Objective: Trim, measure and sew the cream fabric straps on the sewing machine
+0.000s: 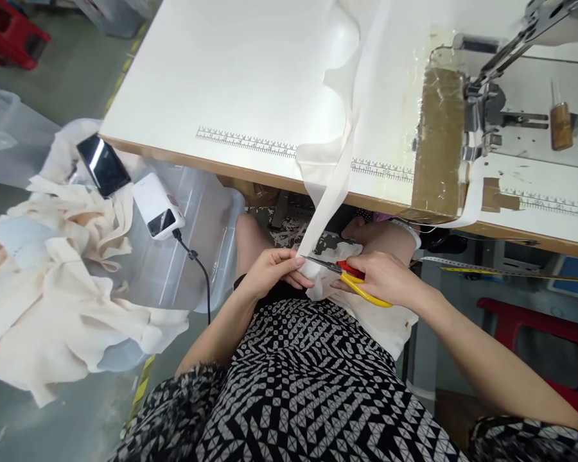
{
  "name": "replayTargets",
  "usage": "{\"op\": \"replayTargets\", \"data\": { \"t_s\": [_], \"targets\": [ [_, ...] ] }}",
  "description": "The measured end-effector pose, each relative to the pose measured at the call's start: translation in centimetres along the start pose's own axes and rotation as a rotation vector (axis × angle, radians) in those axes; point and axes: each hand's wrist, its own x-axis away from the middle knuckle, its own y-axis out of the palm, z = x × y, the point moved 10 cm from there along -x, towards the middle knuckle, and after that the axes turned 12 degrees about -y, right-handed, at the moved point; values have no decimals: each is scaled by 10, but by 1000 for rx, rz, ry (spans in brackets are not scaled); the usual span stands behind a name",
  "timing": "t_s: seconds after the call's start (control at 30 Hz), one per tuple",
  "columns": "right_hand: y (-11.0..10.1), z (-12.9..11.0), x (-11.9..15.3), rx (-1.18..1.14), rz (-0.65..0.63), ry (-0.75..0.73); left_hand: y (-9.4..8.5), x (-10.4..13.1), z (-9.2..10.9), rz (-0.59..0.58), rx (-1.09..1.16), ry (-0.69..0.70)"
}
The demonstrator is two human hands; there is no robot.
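Note:
My left hand [278, 273] pinches a long white fabric strip [328, 203] above my lap. The strip runs up over the table edge and lies across the tabletop beside a cut-out cream fabric piece [337, 90]. My right hand [378, 277] grips a pair of scissors [361, 290] with yellow and red handles. Their dark blades point left and reach the strip close to my left fingertips; whether they are cutting into it I cannot tell. More cream fabric [373, 324] lies on my lap under the hands.
A sewing machine [484, 109] and a wooden-handled tool [561, 125] are on the white table [250, 70] at right. To the left, cream fabric pieces [72, 295], a phone [103, 165] and a white device [158, 205] with a cable rest on plastic bins [192, 224]. A red stool [544, 327] stands right.

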Motion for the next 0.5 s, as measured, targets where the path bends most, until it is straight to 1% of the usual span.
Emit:
{"op": "replayTargets", "data": {
  "t_s": [0.13,0.23,0.33,0.37,0.4,0.43,0.5],
  "targets": [
    [-3,-3,-6,25,48,-24,2,0,-1,4,-19,-29],
    [-5,-6,-12,-15,62,-26,0,-2,-4,7,-30,-36],
    [-7,-7,-10,-56,88,-14,-7,-3,-7,7,-85,-34],
    [-8,-6,-7,-62,107,-5,-13,-2,-5,34,-135,-19],
    [-8,-5,-2,-74,126,4,-21,-1,1,95,-204,17],
    [-7,-4,3,-92,145,12,-30,1,12,193,-289,77],
    [-2,-3,12,-151,175,27,-43,13,46,466,-477,267]
  ]
}}
